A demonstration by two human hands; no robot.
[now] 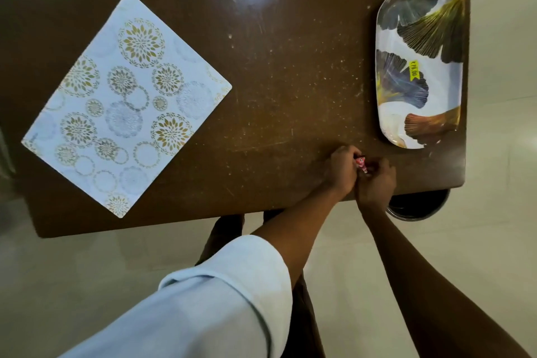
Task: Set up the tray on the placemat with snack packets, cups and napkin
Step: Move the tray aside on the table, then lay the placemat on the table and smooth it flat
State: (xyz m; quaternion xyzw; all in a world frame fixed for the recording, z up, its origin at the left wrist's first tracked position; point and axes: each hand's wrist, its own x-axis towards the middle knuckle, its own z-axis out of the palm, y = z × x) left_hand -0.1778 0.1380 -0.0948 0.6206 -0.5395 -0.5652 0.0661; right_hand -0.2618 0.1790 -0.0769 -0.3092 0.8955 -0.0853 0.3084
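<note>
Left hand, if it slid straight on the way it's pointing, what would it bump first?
Probably the near end of the tray. The left hand, holding a small red packet with the right hand, points that way, though depth is unclear.

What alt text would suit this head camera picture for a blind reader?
The left hand and right hand pinch a small red item near the front edge of a brown table. A patterned placemat lies at the left, a leaf-print tray at the right.
</note>
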